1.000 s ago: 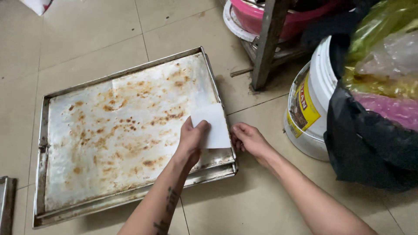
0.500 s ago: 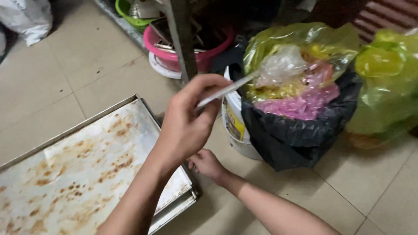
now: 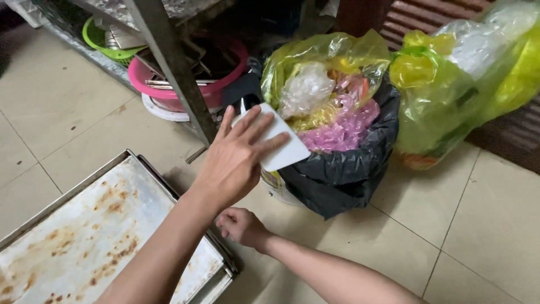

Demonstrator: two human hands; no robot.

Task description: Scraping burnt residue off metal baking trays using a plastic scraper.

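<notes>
My left hand (image 3: 236,163) is raised and holds a flat white plastic scraper (image 3: 278,147) just over the rim of a bucket lined with a black bag (image 3: 343,174). The bag is stuffed with yellow, clear and pink plastic waste. My right hand (image 3: 241,225) is low by the floor, its fingers curled at the right edge of a stained metal baking tray (image 3: 84,242). The tray lies flat on the tiled floor at the lower left, with brown baked-on marks across it.
A second full yellow plastic bag (image 3: 450,84) sits to the right of the bin. A metal rack leg (image 3: 174,67) stands behind my left hand, with a pink basin (image 3: 169,93) and a green basket (image 3: 104,48) under the rack.
My left hand lifted the scraper off the tray and carried it right to the bin. The view swung right with it. My right hand stayed at the tray's edge.
</notes>
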